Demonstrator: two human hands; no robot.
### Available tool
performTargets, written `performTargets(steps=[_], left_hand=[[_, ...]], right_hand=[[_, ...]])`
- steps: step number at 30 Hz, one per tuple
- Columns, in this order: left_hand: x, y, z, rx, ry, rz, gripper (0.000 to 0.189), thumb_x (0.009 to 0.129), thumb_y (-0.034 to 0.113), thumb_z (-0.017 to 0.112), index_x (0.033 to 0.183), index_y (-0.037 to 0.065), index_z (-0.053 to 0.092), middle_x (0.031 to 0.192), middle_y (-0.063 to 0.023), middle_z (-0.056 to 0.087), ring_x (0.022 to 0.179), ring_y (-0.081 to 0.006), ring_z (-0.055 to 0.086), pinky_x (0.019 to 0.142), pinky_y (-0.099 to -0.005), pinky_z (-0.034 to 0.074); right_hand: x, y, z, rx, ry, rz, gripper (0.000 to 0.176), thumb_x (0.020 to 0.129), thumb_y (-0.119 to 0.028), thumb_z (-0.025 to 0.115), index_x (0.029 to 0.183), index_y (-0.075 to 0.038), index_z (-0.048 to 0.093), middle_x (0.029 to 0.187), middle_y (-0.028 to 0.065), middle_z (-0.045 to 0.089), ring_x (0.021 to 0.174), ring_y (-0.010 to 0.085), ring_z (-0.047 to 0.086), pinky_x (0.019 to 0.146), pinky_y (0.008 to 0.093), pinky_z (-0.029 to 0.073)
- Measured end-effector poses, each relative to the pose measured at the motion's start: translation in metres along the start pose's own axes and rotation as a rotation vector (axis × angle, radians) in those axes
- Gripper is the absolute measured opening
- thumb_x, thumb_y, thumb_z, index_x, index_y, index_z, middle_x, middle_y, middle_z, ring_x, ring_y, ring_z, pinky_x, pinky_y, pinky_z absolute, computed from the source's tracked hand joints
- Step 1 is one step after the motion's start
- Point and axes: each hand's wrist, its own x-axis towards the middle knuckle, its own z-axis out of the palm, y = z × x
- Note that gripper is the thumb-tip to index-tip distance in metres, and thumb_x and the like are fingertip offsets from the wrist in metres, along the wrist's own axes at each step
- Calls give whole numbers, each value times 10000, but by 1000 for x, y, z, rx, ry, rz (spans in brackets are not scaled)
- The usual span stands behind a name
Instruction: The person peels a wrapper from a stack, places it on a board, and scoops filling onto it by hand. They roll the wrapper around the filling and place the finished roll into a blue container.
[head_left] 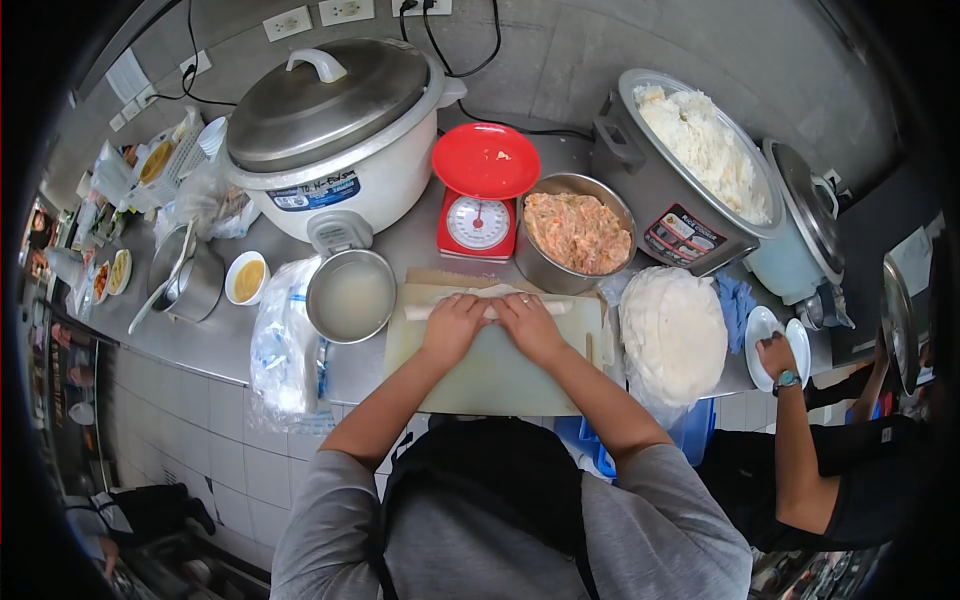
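Note:
Both of my hands rest on a long pale wrapper roll (553, 307) near the far side of the cutting board (490, 370). My left hand (456, 322) presses its left half and my right hand (524, 322) its right half, the fingers curled over it and close together. A flap of wrapper shows just beyond my fingertips. Left of the board is a metal bowl of cloudy liquid (352, 297). Behind it, to the right, stands a pot of orange-pink minced filling (578, 232). A stack of round white wrappers (672, 325) lies right of the board.
A red scale (478, 222) and a large lidded cooker (335, 130) stand behind. Plastic packages (285, 340) lie left. An open rice cooker (700, 155) is at back right. At far right, a co-worker's hand (776, 355) reaches over white plates (798, 345).

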Motion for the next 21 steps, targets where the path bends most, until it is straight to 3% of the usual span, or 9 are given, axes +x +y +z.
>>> performTargets(steps=[7,13,16,19,21], left_hand=[[-16,11,-10,-15,-103,-6,284,735,166,710,1005,90,664,929,-72,640,895,-261,614,780,-382,499],[-60,19,-32,-174,-82,78,286,758,165,706,1032,88,676,1035,-78,661,917,-268,632,817,-371,507],[-66,2,-38,-326,-91,21,214,779,154,690,980,79,696,1054,-77,662,914,-271,636,826,-380,506],[-50,-8,-41,-326,-259,-90,169,787,142,680,934,65,710,1082,-84,658,948,-272,627,859,-385,492],[-38,-7,-45,-176,-233,-43,209,794,144,666,985,65,699,1093,-90,654,984,-277,615,883,-392,477]], right_hand=[[-14,-8,-10,5,-93,-41,314,816,-140,558,1112,-42,587,1026,97,552,1002,280,544,888,398,432],[-49,-29,-28,121,-84,-57,268,822,-153,616,1069,-53,587,1030,96,580,993,288,569,879,396,442],[-50,-23,-33,216,-118,-1,226,819,-148,647,1026,-66,612,991,85,602,973,293,581,868,404,450],[-35,-10,-31,417,-157,142,161,814,-133,650,962,-72,639,949,71,609,949,295,587,860,412,456],[-28,-11,-34,279,-120,114,143,812,-135,652,936,-63,653,939,67,609,965,280,579,875,411,445]])
